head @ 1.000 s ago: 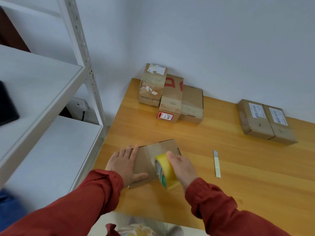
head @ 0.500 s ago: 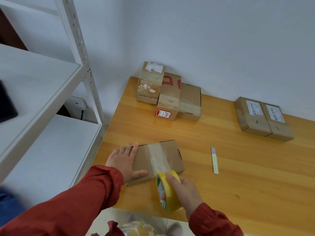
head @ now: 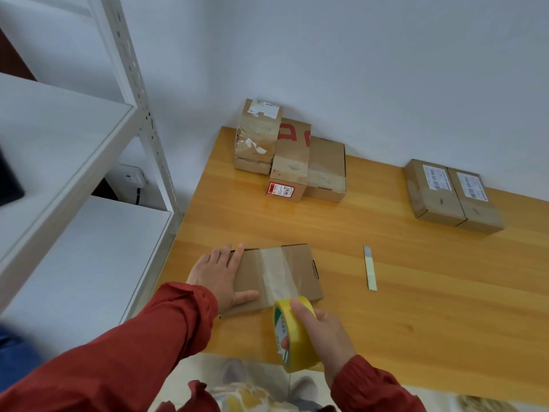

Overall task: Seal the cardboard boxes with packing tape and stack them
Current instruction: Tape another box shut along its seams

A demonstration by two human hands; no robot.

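A white metal shelving unit (head: pixel 74 173) stands just off the left edge of a wooden table (head: pixel 416 292). A person in red sleeves is at work at the table's near left corner. The left hand (head: pixel 217 272) lies flat, fingers straight, on the left end of a low cardboard box (head: pixel 300 263) and presses it to the tabletop. A strip of clear tape (head: pixel 274 275) crosses the middle of the box's top from far side to near side and runs down to a yellow tape roll (head: pixel 292 334). The roll is held on edge at the table's near edge, just in front of the box. The right hand (head: pixel 323 331) grips the roll, thumb over the outer face and a fingertip showing inside the core. The two hands are apart, one on either side of the taped band.

At the far left corner, against the wall, three boxes sit touching side by side: a tall worn box (head: pixel 258 138), a red-printed box (head: pixel 292 162) and a plain brown box (head: pixel 326 171). A slim utility knife (head: pixel 370 267) lies on bare wood near the taped box, to its right. Toward the far right, two labelled boxes (head: pixel 454 194) rest side by side, touching, well apart from the rest.
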